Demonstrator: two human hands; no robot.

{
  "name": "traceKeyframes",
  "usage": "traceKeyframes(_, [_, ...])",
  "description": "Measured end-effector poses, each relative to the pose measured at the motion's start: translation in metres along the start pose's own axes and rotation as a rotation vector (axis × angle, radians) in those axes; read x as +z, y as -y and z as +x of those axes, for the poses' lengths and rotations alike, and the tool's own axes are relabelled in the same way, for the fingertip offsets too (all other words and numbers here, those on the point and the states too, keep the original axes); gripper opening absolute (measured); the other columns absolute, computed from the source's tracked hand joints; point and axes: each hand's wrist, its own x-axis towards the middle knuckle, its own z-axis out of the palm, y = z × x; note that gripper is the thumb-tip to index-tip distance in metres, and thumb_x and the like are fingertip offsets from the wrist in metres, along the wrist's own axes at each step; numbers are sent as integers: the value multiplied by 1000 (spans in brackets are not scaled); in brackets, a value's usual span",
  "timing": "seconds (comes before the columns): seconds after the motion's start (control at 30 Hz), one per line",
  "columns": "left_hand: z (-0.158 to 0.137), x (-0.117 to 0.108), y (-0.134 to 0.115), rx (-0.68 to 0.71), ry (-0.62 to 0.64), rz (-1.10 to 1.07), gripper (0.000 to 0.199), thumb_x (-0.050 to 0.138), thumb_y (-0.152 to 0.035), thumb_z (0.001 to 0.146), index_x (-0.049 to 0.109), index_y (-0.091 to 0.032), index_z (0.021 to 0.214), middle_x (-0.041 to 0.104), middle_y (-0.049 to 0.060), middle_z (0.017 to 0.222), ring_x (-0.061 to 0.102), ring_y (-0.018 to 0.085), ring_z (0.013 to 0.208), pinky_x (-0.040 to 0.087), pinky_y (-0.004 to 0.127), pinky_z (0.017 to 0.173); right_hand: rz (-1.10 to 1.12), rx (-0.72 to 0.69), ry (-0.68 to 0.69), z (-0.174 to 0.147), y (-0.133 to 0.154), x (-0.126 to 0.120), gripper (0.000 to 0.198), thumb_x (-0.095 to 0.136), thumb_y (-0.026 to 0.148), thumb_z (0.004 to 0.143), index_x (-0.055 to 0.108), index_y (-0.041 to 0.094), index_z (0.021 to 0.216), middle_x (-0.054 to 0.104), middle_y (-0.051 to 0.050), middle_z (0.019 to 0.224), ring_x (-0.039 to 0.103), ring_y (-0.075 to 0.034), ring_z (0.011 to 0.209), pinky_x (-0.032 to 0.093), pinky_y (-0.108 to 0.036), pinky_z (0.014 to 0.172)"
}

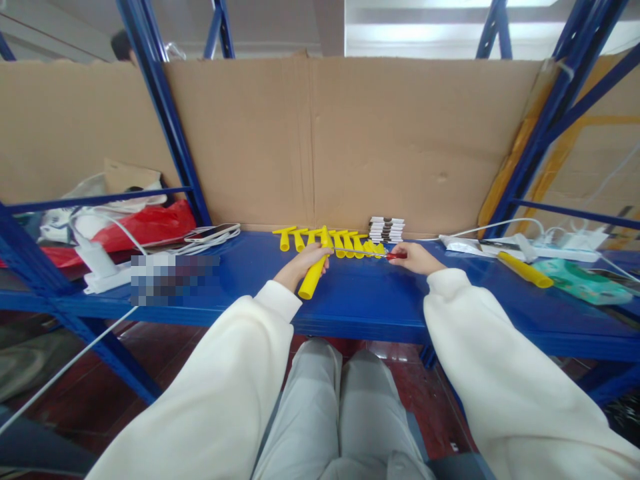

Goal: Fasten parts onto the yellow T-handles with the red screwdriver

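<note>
My left hand (pixel 304 259) is wrapped around a yellow tube-handled piece (pixel 312 280), whose open round end points toward me. In my right hand (pixel 414 257) is a screwdriver (pixel 397 255) with a red handle. Its long thin metal shaft lies level and reaches left to the upper part of the yellow piece; whether the tip touches it I cannot tell. Just beyond my hands, several similar yellow T-shaped pieces (pixel 345 244) lie in a row on the blue shelf (pixel 250 277). Behind the row's right end stands a stack of small white and dark items (pixel 387 229).
A cardboard sheet (pixel 380 140) closes the back between blue posts. At left are a phone (pixel 213 232), white cables, a power strip (pixel 107 273) and a red bag (pixel 150 223). Another yellow piece (pixel 525 269), a green packet (pixel 583 281) and a power strip (pixel 565 248) lie right.
</note>
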Motion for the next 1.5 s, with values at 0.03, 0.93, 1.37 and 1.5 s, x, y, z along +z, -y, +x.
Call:
traceKeyframes(0.03, [0, 0, 0, 0, 6, 5, 10, 51, -15, 92, 51, -20, 83, 50, -6, 46, 47, 10, 37, 36, 19, 39, -2, 1, -5, 0, 0, 0, 14, 72, 33, 72, 64, 22, 72, 73, -4, 76, 69, -23, 78, 56, -36, 76])
traceKeyframes(0.93, [7, 3, 8, 102, 120, -177, 13, 44, -16, 97, 49, -17, 109, 61, -3, 54, 52, 13, 36, 43, 20, 38, -505, 135, -5, -8, 26, -3, 6, 62, 27, 76, 65, 23, 79, 76, -5, 82, 69, -25, 82, 44, -33, 77])
traceKeyframes(1.37, [16, 9, 14, 149, 128, -233, 36, 44, -20, 102, 43, -15, 137, 75, 6, 83, 61, 12, 42, 49, 20, 40, -425, 59, -46, -5, 13, 0, 17, 68, 29, 75, 52, 24, 74, 70, -4, 76, 61, -19, 68, 39, -28, 63])
traceKeyframes(1.5, [22, 11, 16, 177, 72, -159, 48, 43, -23, 102, 37, -13, 149, 76, 8, 91, 59, 11, 41, 46, 20, 39, -475, 94, -37, -7, 20, 0, 15, 67, 35, 78, 56, 25, 81, 72, -5, 77, 64, -22, 70, 39, -29, 62])
